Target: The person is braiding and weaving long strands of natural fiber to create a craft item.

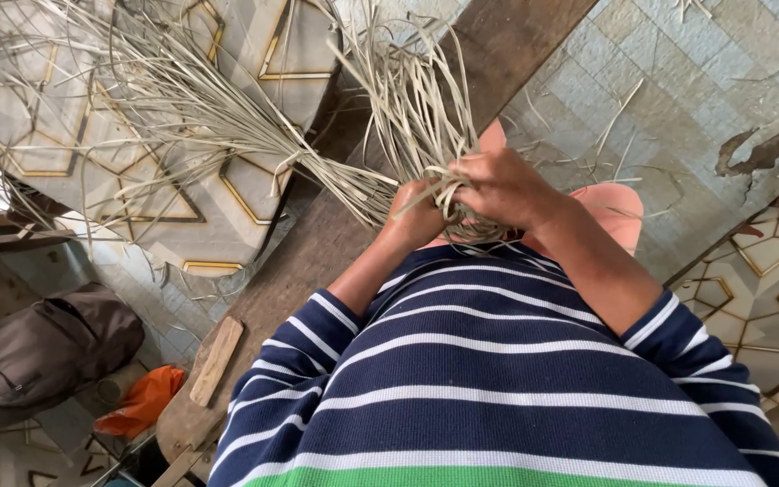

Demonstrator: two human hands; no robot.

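Palm-leaf strips (407, 99), pale and dried, gathered in a bundle held in both hands over a long wooden table (317, 243).

Left hand (415, 216): grip closed around the gathered base of the strips, fist tight. Right hand (502, 185): grip closed over the same base from above, a few strips looped round the fingers. Free ends fan upward and to the left, loose and unworked; a second spray of strips (173, 99) lies spread over the patterned cushion (227, 180) beside the table. State of work, as judged: early — a knotted or wound start at the base only, no woven section visible, nearly the whole length left. Also present: flat wooden stick (216, 361) on the table, dark bag (42, 352) and orange cloth (142, 401) on the tiled floor (678, 81).
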